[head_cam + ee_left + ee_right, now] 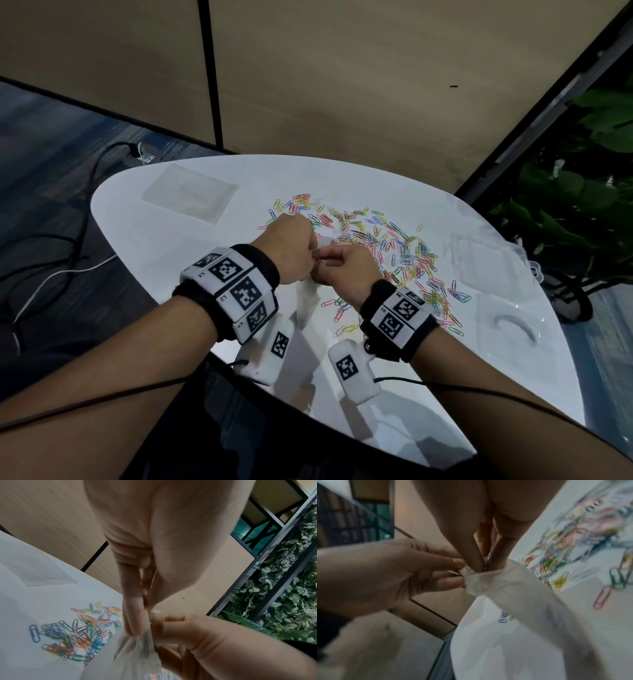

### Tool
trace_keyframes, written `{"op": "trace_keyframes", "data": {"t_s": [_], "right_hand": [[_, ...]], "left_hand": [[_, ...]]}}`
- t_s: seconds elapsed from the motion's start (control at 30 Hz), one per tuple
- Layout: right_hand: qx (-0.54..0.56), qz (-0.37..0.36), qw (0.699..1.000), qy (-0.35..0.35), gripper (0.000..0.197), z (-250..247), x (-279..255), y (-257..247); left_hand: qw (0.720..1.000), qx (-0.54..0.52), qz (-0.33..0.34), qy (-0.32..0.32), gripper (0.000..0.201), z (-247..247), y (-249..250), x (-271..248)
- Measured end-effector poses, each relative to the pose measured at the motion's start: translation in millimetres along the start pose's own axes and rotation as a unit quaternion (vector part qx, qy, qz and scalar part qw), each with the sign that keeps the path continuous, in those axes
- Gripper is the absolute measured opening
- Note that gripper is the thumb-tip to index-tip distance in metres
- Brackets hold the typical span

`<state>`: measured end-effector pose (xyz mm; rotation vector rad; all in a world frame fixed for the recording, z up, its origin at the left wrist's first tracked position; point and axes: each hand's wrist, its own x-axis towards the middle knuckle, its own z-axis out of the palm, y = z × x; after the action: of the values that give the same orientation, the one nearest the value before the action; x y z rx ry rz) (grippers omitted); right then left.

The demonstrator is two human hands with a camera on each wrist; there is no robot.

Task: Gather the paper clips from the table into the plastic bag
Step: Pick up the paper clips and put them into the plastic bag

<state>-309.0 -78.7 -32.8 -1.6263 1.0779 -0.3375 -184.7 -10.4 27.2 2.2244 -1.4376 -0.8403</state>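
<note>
We hold one plastic bag [307,301] at table [144,240] centre, hanging below both hands; a few clips show inside it, count unclear. Left hand [287,251] pinches its mouth, right hand [346,270] pinches a silver clip [487,559] at the opening. Loose paper clips [387,246], too many to count, spread from 12 toward 4 o'clock. One flat spare bag [190,193] at 10 o'clock; bare tabletop at 9 and along the near edge.
</note>
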Motion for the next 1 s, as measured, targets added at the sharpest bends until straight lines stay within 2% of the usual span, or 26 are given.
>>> {"op": "trace_keyframes", "data": {"t_s": [0.17, 0.3, 0.37, 0.67, 0.77, 0.9, 1.0], "right_hand": [[-0.155, -0.063, 0.986, 0.017, 0.016, 0, -1, -9], [-0.193, -0.081, 0.978, 0.002, 0.017, 2, -5, -11], [-0.209, -0.092, 0.974, 0.010, 0.016, 3, -6, -13], [-0.371, -0.151, 0.915, -0.045, 0.030, 7, -7, -16], [-0.342, -0.140, 0.927, -0.060, 0.032, 2, -7, -16], [-0.308, -0.189, 0.930, -0.058, 0.022, -8, -11, -19], [-0.140, -0.199, 0.970, -0.021, 0.014, -21, -11, -16]], "left_hand": [[1.000, 0.018, 0.003, 0.007, 0.043, 0, 2, -3], [1.000, 0.028, 0.011, -0.009, 0.020, 0, -1, -4], [1.000, 0.026, 0.016, -0.007, 0.017, 1, -1, -4], [1.000, 0.013, 0.019, -0.008, 0.024, 3, -5, -1], [1.000, 0.013, 0.022, -0.004, 0.025, 2, -5, 0], [0.999, 0.022, 0.030, -0.006, 0.019, 1, -4, -1], [0.999, 0.023, 0.022, 0.014, 0.023, -2, -8, 1]]}}
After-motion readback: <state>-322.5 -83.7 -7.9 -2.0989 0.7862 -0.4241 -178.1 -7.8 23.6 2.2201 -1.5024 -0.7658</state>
